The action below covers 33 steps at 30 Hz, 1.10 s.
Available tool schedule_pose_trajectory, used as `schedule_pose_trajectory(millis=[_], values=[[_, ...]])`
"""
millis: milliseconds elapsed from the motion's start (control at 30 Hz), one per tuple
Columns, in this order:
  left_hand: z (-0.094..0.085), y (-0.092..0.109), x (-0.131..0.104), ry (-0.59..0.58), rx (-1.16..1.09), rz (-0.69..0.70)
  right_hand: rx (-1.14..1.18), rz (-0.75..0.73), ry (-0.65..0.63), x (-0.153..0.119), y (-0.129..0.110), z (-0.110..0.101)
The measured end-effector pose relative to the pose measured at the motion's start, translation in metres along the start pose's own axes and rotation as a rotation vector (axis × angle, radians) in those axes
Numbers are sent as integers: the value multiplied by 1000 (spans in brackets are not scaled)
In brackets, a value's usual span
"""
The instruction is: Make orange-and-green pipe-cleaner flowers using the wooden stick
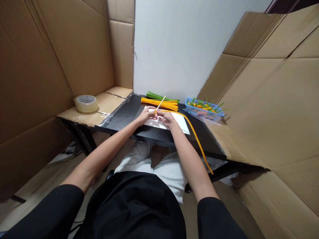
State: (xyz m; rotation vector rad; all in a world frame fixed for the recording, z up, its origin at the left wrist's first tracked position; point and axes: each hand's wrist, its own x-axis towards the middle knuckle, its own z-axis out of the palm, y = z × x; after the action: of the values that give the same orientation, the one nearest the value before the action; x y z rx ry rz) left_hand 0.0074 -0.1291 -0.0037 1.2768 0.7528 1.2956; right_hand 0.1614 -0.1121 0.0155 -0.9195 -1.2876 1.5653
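Observation:
My left hand [147, 115] and my right hand [164, 118] meet over a white sheet [183, 123] on the black table. Between the fingertips of both hands is a thin pale stick [161, 102], tilted up to the right. One end of an orange fuzzy strip [194, 133] is at the stick, pinched in my fingers. From there the strip runs over my right hand, curves right and hangs past the table's front edge. Just behind the hands lie a bundle of orange strips [169, 105] and, behind it, a bundle of green strips [156, 96].
A blue basket [216, 114] with small orange and green pieces stands at the right back of the black table [117, 114]. A roll of clear tape [86, 104] lies on cardboard at the left. Cardboard walls [87, 43] rise on both sides, with a white panel [174, 46] behind.

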Motion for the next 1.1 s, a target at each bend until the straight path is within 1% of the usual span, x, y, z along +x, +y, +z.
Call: schedule_pose_trajectory(millis=[67,100,233,300,367,467,533,600,667,767,833,933,1100], values=[[1,0,0,25,70,11,5,-34,40,1,1,1],[1,0,-1,51,144,41,10,-50,70,2,1,1],[0,1,-6,241,562,290,9,-85,186,6,2,0],[1,2,-11,313,722,368,-1,-98,218,7,4,0],[2,4,-14,338,852,364,-14,-110,232,8,8,3],[3,6,-17,361,987,287,-27,-123,236,7,13,8],[3,6,-16,375,991,248,-22,-124,233,7,14,10],[0,5,-12,359,933,233,-5,-115,224,5,12,10],[-4,3,-7,309,816,211,16,-95,205,4,9,9],[-9,0,-1,203,590,147,44,-42,166,3,4,7],[-11,-2,2,141,503,114,58,-4,143,3,3,5],[-10,-2,3,78,480,94,73,37,112,3,2,5],[-6,0,1,12,480,77,75,62,77,4,2,4]])
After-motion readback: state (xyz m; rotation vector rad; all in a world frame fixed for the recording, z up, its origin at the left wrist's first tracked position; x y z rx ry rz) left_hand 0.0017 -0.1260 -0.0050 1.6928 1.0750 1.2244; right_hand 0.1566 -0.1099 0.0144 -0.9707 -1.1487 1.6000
